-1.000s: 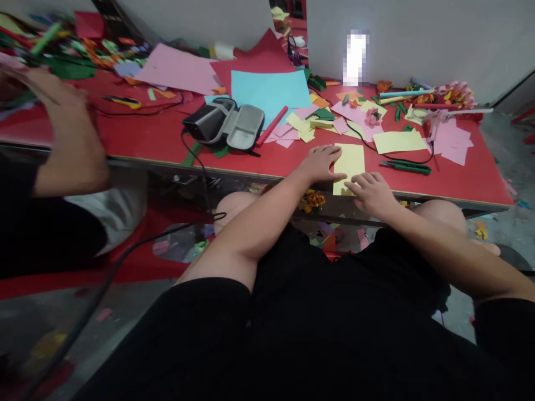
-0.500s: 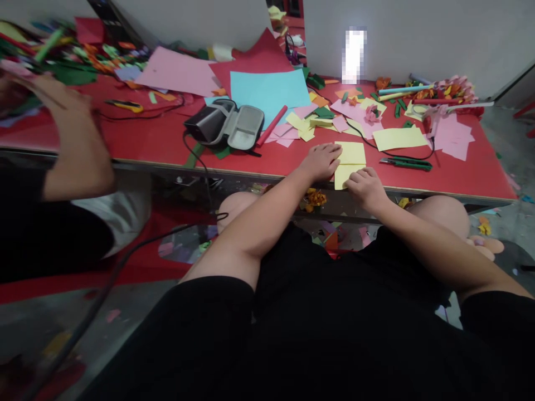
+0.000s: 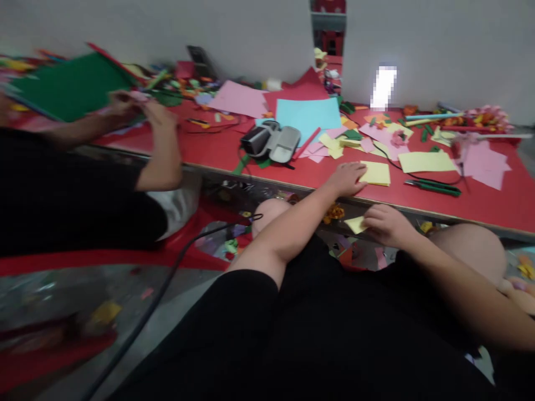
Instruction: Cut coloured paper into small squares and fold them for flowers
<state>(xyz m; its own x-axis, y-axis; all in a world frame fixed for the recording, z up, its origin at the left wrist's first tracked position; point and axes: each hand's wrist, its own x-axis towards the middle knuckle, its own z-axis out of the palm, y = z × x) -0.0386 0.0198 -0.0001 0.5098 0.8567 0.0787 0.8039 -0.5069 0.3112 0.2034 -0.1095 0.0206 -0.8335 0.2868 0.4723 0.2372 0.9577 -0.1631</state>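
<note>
In the head view, the yellow slip [image 3: 377,174] lay flat near the front edge of the red table [image 3: 317,175], its slightly longer axis running L-R, approx. parallel to that edge. The L hand [image 3: 348,178] rested palm down at the slip's L side, fingers spread and stretched onto it, so that end was partly covered. The R hand [image 3: 387,225] was off the table edge, nearer the body, fingertips pinched narrow on a small yellow piece [image 3: 355,224]; its free corner pointed L, but the R end was hidden in the fingers, so I couldn't tell its full length or long axis. To the R of the slip lay a green cutter [image 3: 437,187], long axis roughly L-R, metal tip pointing L; just behind it was a yellow sheet [image 3: 426,161], also lengthwise L-R. Far L, a co-worker's hands [image 3: 137,106] were blurred around smth. pink, hard to make out. A bright patch [image 3: 383,88] by the grey partition [image 3: 451,50] was blocked out, contents unreadable. The R upper arm was cut off by the frame.
</note>
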